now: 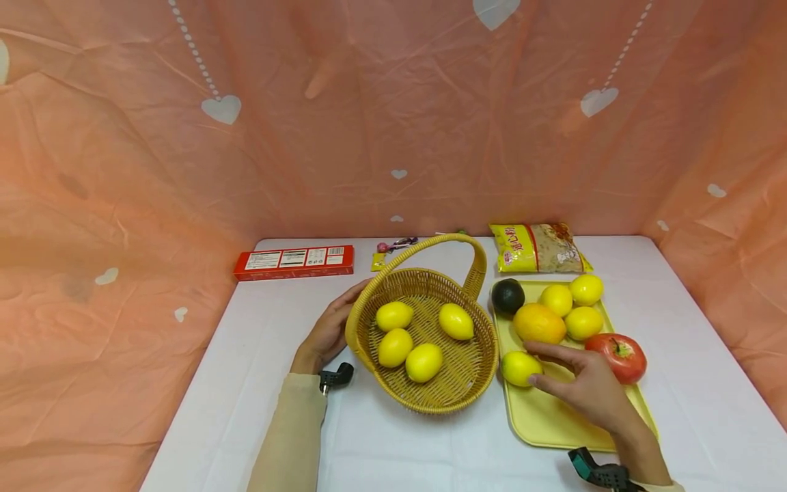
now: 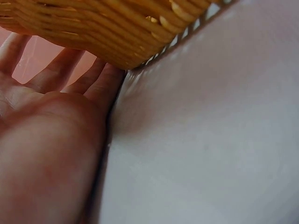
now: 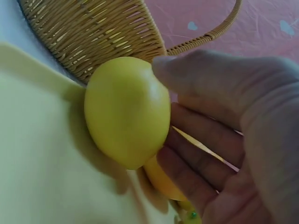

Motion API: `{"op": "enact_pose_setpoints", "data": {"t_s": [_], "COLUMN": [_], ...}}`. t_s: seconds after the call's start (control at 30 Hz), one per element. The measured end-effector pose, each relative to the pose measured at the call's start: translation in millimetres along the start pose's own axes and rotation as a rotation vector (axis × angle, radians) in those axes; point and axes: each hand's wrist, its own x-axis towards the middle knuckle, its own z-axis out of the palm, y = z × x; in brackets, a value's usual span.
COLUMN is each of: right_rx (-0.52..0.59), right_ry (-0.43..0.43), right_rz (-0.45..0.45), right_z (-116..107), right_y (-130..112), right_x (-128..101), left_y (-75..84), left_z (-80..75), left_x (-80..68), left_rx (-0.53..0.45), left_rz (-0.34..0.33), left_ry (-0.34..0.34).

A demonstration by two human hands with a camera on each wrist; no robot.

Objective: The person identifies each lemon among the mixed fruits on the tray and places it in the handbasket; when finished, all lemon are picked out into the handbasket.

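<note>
On a white table (image 1: 258, 383) walled by peach cloth sits a woven basket (image 1: 467, 383) with a tall handle, holding four lemons. Just right of it lies a yellow tray (image 1: 547, 420) carrying an avocado, an orange (image 1: 539, 322), three more lemons and a tomato (image 1: 621, 355). At the tray's near left corner, just beside the basket's rim, rests one lemon (image 1: 518, 367), its long axis running roughly left to right. The right hand (image 1: 590, 389) reaches in from the lemon's right, thumb and fingers curled around it in a light grasp; the right wrist view shows the lemon (image 3: 127, 109) cradled against the fingers (image 3: 205, 154). The left hand (image 1: 328, 331) lies on the basket's far left side, fingers straight and pressed flat against the wicker wall (image 2: 93, 28), steadying it. The right hand is by far the nearer to the lemon, and the basket lies immediately to the lemon's left.
</note>
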Motion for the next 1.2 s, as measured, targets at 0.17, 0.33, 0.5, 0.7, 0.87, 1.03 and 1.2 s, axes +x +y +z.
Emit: {"op": "enact_pose_setpoints", "data": {"t_s": [0.17, 0.33, 0.5, 0.7, 0.87, 1.03, 1.2], "right_rx": [-0.031, 0.084, 0.172, 0.292, 0.396, 0.411, 0.270], "right_ry": [-0.038, -0.075, -0.057, -0.065, -0.143, -0.227, -0.279], "right_rz": [0.080, 0.107, 0.076, -0.064, -0.221, -0.297, -0.319], "right_z": [3, 4, 0, -8, -2, 16, 38], "right_y": [3, 5, -1, -15, -29, -47, -61], "right_x": [-1, -5, -9, -9, -1, 11, 22], "left_y": [0.2, 0.0, -0.1, 0.1, 0.4, 0.4, 0.0], "left_z": [1.2, 1.2, 1.3, 1.4, 1.2, 0.9, 0.5], "left_x": [0.1, 0.0, 0.2, 0.6, 0.4, 0.0, 0.7], "left_rx": [-0.008, -0.014, -0.014, -0.010, -0.001, 0.000, -0.003], "left_rz": [-0.009, -0.016, -0.016, -0.012, -0.007, -0.008, -0.009], "left_ry": [0.010, 0.021, 0.023, 0.018, 0.015, 0.016, 0.013]}}
